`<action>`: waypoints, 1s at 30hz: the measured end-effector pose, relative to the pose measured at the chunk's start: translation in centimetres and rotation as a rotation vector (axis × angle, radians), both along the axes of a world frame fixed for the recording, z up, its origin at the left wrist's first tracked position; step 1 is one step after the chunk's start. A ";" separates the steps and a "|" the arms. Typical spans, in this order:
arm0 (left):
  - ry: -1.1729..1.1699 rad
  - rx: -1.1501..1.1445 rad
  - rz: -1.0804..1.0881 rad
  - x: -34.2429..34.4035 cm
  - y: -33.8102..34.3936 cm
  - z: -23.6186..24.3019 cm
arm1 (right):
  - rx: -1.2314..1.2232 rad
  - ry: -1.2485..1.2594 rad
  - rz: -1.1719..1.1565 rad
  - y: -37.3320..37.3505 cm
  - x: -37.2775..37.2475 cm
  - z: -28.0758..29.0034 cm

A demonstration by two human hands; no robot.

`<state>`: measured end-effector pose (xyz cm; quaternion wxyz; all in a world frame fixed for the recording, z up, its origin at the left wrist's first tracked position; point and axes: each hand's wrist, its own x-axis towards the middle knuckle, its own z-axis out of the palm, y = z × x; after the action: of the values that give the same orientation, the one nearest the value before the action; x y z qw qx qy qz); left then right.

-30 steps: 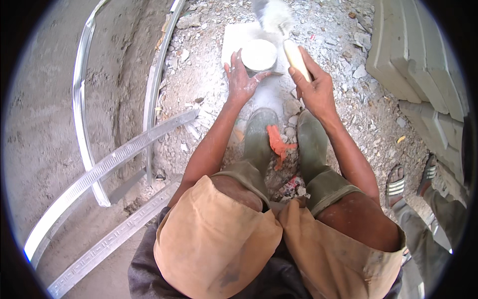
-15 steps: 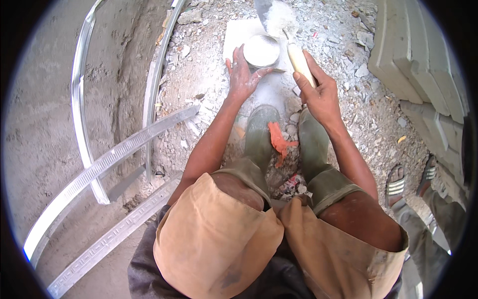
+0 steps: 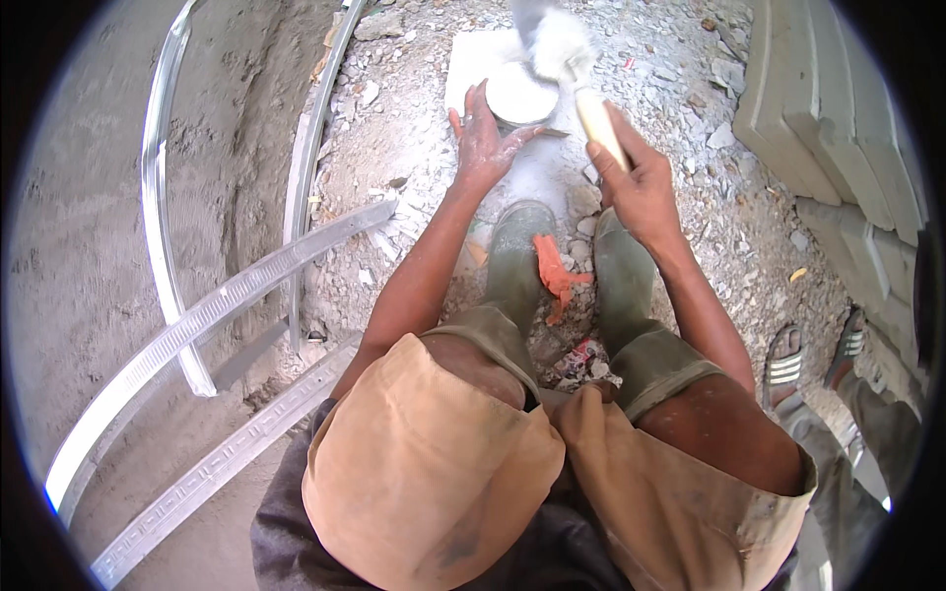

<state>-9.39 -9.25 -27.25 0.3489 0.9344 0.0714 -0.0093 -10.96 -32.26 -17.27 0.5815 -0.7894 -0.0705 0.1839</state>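
Evidently, the work in hand is caught partway. On the rubble-strewn ground (image 3: 414,108), a flat white sheet (image 3: 471,61) is laid out beyond the green rubber boots (image 3: 517,264). At its near right part a round white container (image 3: 522,95) is placed, its broad pale top turned upward; how full it is cannot be told. Just beyond it and to the right, a masonry trowel (image 3: 592,106) is held, its grey blade (image 3: 530,14) blurred at the upper edge of the view and loaded with a heap of white powder (image 3: 564,45). Scooping may be judged done for this load; the powder is not yet off the blade, and how much remains cannot be told.

Both forearms are stretched forward, the wrists apart. By the right hand (image 3: 636,177) the trowel's pale handle is gripped, the thumb pressed along it. The left hand (image 3: 483,138), dusted white, is splayed around the container's near left side; nothing is seen pinched, and firm contact cannot be confirmed.
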 end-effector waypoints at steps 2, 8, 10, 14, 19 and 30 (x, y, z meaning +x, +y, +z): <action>-0.011 0.015 -0.002 0.1 0.3 -0.2 | -0.022 0.091 0.045 0.0 0.4 0.6; -0.046 0.031 -0.009 0.2 0.1 -0.2 | -0.103 -0.029 0.070 0.0 0.4 0.7; -0.023 0.022 0.007 0.0 0.3 -0.1 | -0.069 0.089 0.085 0.1 0.6 1.5; -0.012 0.024 -0.012 0.1 0.1 -0.5 | -0.015 0.054 0.006 0.2 0.3 0.5; -0.003 0.045 0.029 0.1 0.2 -0.5 | 0.022 0.023 -0.009 0.2 -0.1 0.2; 0.028 0.025 0.028 0.3 0.0 0.1 | -0.018 -0.055 -0.019 0.8 0.2 -0.3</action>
<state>-9.08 -9.27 -27.11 0.3361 0.9374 0.0895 -0.0164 -10.78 -31.43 -17.59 0.5739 -0.8000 -0.0772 0.1572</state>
